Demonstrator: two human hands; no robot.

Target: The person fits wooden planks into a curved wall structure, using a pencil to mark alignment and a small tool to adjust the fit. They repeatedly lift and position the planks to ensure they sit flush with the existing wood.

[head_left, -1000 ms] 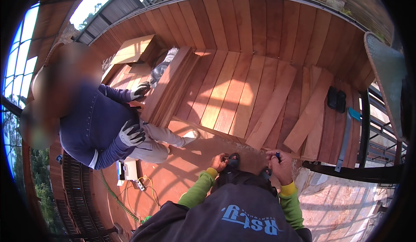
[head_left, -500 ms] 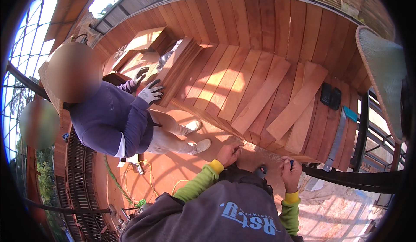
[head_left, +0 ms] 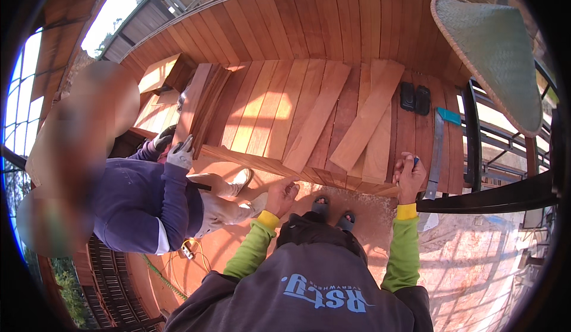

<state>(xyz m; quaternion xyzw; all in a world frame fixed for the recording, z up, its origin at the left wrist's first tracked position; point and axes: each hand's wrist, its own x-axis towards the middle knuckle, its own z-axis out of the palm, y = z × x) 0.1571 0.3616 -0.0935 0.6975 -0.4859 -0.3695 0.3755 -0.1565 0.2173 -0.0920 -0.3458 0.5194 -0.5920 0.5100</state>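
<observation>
My left hand (head_left: 281, 197) hovers in front of the bench's front edge, fingers loosely bent, with nothing visible in it. My right hand (head_left: 409, 178), at the bench's front right, is closed on a small blue-ended object (head_left: 416, 161), mostly hidden by the fingers. Beside that hand lies a try square (head_left: 436, 153) with a steel blade and a teal handle (head_left: 449, 116). Two loose boards (head_left: 318, 118) (head_left: 367, 115) rest slantwise across the wooden slats of the bench (head_left: 256, 118). A paler short board (head_left: 379, 148) lies partly under the right one.
Two black rounded objects (head_left: 414, 98) sit behind the square. A woven hat (head_left: 491, 58) hangs over the right end, above a dark metal rail (head_left: 505, 194). At left, a co-worker in a purple sweatshirt (head_left: 140, 204) and gloves handles stacked boards (head_left: 202, 103). A yellow cord (head_left: 205, 259) lies on the floor.
My view has shifted, so the bench sits further left and both my feet show. My right hand has come up over the bench's front edge beside the square. The co-worker still handles the stack.
</observation>
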